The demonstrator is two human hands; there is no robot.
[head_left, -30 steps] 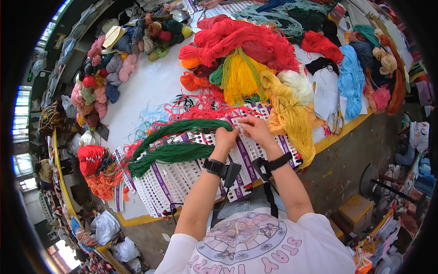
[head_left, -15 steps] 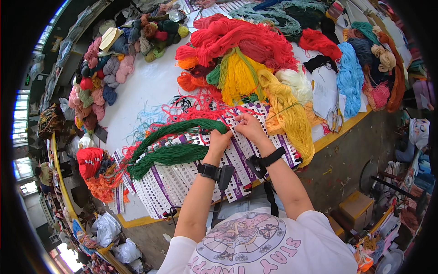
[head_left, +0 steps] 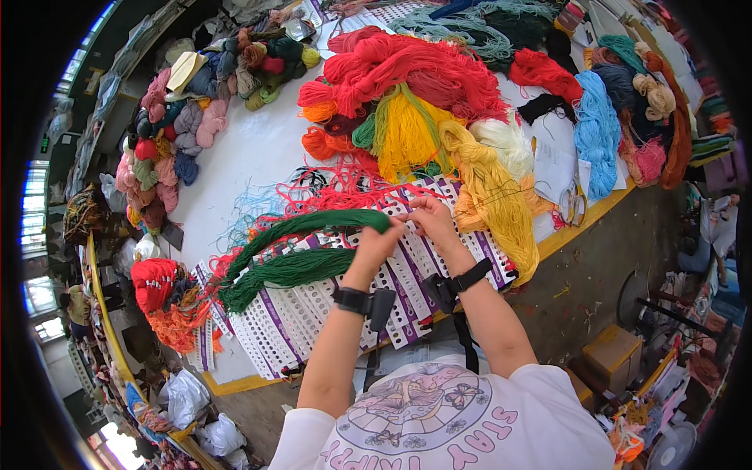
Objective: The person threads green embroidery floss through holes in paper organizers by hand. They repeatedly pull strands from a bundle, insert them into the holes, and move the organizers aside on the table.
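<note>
A dark green skein of thread (head_left: 305,222) lies in a long loop across punched white-and-purple thread cards (head_left: 290,313). My left hand (head_left: 379,241) is closed at the upper right end of this skein, fingertips pinched together. Just to its right, my right hand (head_left: 433,219) hovers over the cards with thumb and forefinger pinched. Anything between its fingers is too fine to make out. The fingertips of both hands nearly meet. Beyond them, yellow thread (head_left: 411,133) and a big red bundle of thread (head_left: 423,70) are heaped, with a golden yellow skein (head_left: 501,204) close to my right hand.
Loose red strands (head_left: 329,184) tangle behind the cards. Scissors (head_left: 577,205) and a light blue skein (head_left: 598,133) lie at the right. Mixed small skeins (head_left: 168,141) pile up at the left, with a red bundle (head_left: 153,282) near the table's yellow edge (head_left: 243,384).
My left hand has turned and shifted slightly, its fingertips now reaching up toward the right hand. The right hand's fingers have changed pose a little. The green skein lies nearly as before.
</note>
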